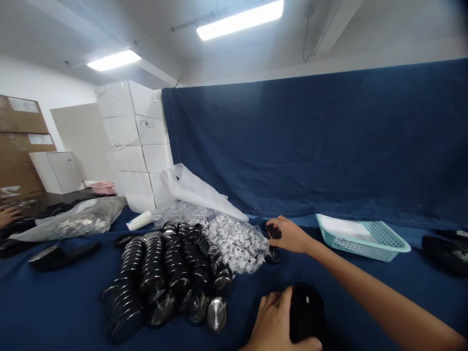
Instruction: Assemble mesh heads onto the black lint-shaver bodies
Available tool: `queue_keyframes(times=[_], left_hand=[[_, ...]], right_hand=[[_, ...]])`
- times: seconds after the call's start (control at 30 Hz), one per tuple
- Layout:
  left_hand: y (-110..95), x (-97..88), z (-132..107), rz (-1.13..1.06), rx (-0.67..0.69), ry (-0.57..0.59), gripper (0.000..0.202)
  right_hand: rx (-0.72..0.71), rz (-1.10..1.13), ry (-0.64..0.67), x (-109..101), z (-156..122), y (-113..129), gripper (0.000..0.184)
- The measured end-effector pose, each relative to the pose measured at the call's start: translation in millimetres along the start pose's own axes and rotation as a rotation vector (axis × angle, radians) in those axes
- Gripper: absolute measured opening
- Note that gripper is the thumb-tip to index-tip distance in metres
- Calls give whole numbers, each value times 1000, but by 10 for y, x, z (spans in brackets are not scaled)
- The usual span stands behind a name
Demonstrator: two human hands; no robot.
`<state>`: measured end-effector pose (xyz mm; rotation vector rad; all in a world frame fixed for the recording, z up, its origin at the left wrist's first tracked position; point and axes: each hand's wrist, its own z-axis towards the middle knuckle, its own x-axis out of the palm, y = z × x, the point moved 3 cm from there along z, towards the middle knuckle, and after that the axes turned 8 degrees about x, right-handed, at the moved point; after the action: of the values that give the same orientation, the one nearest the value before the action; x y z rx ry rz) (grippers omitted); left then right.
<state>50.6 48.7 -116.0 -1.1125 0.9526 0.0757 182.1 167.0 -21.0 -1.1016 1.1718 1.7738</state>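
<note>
Here, at a counter [54, 302] draped in dark blue cloth, a person's right hand [290, 235] reaches to the far side, its fingers [275, 225] closed on a small black disc [274, 232] just right of a clear bag of white parts [237, 241]; a second disc [273, 255] lies on the cloth just below it. The left hand [276, 321], near the bottom edge, curls around a black rounded object [306, 312], steadying it against the cloth. Rows of stacked black and metal discs [164, 273] fill the centre-left, with a teal basket [361, 236] at right, well apart. Judging by the grip, a clean lift would take a firm pinch on the disc's rim and a straight pull toward the near hand, clear of the bag. Another person's hand [9, 215] rests at far left.
</note>
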Motion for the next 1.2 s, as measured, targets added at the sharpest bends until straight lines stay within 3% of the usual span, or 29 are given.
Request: queue_keyframes(times=[0.17, 0.3, 0.4, 0.67, 0.97, 1.2], left_hand=[[12, 56, -32, -19, 18, 22, 102], [-66, 75, -58, 34, 100, -69, 77], [-123, 70, -89, 47, 94, -120, 67], [-261, 19, -104, 140, 137, -76, 53], [-286, 23, -66, 160, 122, -44, 54], [-360, 23, 158, 117, 114, 36, 65]], right_hand=[[-128, 195, 47, -326, -759, 168, 36], [-81, 228, 169, -330, -1337, 161, 42], [-38, 153, 183, -278, -1563, 78, 47], [-72, 68, 121, -224, -1570, -68, 51], [-131, 163, 296, -322, -1508, -108, 50], [-163, 251, 352, -395, -1485, -93, 57]])
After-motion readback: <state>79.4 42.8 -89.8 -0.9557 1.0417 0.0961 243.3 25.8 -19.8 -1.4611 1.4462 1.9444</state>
